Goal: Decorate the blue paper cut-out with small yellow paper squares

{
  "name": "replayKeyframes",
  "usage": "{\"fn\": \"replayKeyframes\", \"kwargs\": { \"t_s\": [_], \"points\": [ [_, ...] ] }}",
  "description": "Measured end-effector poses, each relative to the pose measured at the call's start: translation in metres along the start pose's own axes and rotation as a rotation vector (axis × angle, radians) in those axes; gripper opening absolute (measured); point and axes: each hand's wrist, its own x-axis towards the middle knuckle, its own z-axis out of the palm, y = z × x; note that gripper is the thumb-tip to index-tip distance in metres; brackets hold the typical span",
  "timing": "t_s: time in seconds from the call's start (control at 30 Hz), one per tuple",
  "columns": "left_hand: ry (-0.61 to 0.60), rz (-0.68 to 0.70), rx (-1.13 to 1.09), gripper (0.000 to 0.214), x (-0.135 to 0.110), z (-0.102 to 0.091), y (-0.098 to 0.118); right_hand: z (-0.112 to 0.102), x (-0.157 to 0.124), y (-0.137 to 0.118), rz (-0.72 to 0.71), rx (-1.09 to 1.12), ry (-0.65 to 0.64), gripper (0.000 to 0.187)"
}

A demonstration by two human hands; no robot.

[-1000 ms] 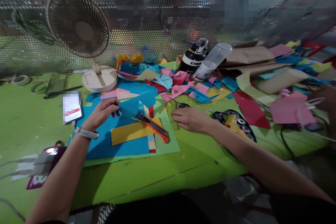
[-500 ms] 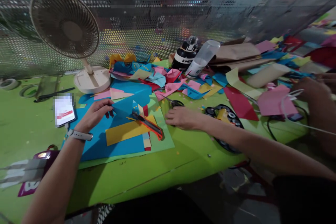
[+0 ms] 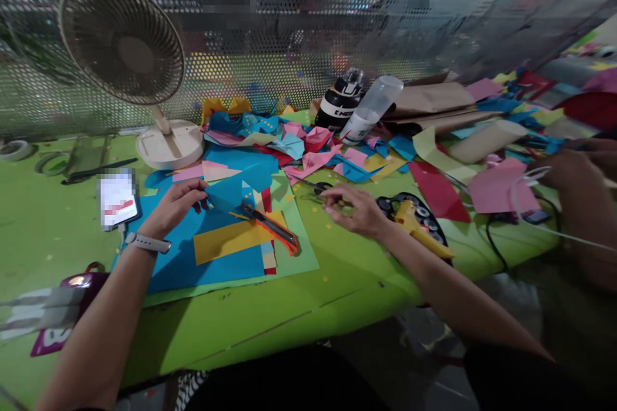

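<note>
My left hand (image 3: 174,204) pinches a folded blue paper piece (image 3: 230,192) over a large blue sheet (image 3: 193,263). A yellow paper strip (image 3: 231,241) and an orange-and-black utility knife (image 3: 270,228) lie on that sheet just right of the hand. My right hand (image 3: 355,210) hovers a little above the green table (image 3: 289,321) with its fingers loosely bent and apart. Its fingertips are beside the black-handled scissors (image 3: 315,187), and nothing shows between them.
A phone (image 3: 118,199) lies left of my left hand and a desk fan (image 3: 125,51) stands behind it. A yellow glue gun (image 3: 419,225) rests right of my right hand. Coloured paper scraps (image 3: 308,148), two bottles (image 3: 369,109) and another person's hand (image 3: 571,167) fill the back and right.
My right hand has lifted off the table and shifted right, uncovering the glue gun. The left hand still holds the blue piece. The view has swung slightly right.
</note>
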Motion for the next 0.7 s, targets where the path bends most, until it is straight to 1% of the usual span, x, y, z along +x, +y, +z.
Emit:
{"fn": "replayKeyframes", "kwargs": {
  "t_s": [0.07,0.1,0.13,0.2,0.3,0.4,0.47,0.5,0.57,0.6,0.63,0.7],
  "points": [
    [-0.005,-0.002,0.008,0.021,0.001,0.001,0.0,-0.002,0.003,-0.005,0.13,0.035,0.171,0.019],
    [-0.006,-0.003,0.011,0.021,0.001,0.001,0.0,-0.001,0.004,-0.007,0.191,0.05,0.215,0.019],
    [-0.005,-0.002,0.011,0.021,0.001,0.001,0.0,0.001,0.006,-0.008,0.243,0.068,0.229,0.021],
    [0.001,0.003,0.008,0.021,0.0,0.0,0.001,0.005,0.01,-0.008,0.317,0.114,0.193,0.026],
    [-0.002,0.007,0.005,0.021,-0.001,-0.001,0.001,0.011,0.013,-0.004,0.364,0.139,0.077,0.028],
    [-0.013,0.014,0.004,0.021,-0.001,-0.003,0.0,0.007,0.008,-0.001,0.397,0.014,0.012,0.032],
    [-0.016,0.022,0.005,0.021,0.0,-0.003,0.0,0.001,0.003,0.002,0.465,-0.051,-0.025,0.032],
    [-0.017,0.023,0.008,0.021,0.0,-0.002,0.0,-0.002,0.001,0.004,0.523,-0.04,-0.056,0.031],
    [-0.019,0.016,0.012,0.021,0.001,-0.002,0.0,-0.005,0.0,0.01,0.667,0.084,-0.092,0.034],
    [-0.021,0.012,0.013,0.021,0.001,-0.001,0.0,-0.005,0.0,0.013,0.737,0.181,-0.071,0.037],
    [-0.022,0.007,0.014,0.02,0.001,-0.001,0.0,-0.004,0.002,0.017,0.798,0.283,-0.018,0.04],
    [-0.02,0.003,0.016,0.02,0.001,-0.001,0.0,0.002,0.008,0.025,0.869,0.459,0.139,0.044]
  ]
}}
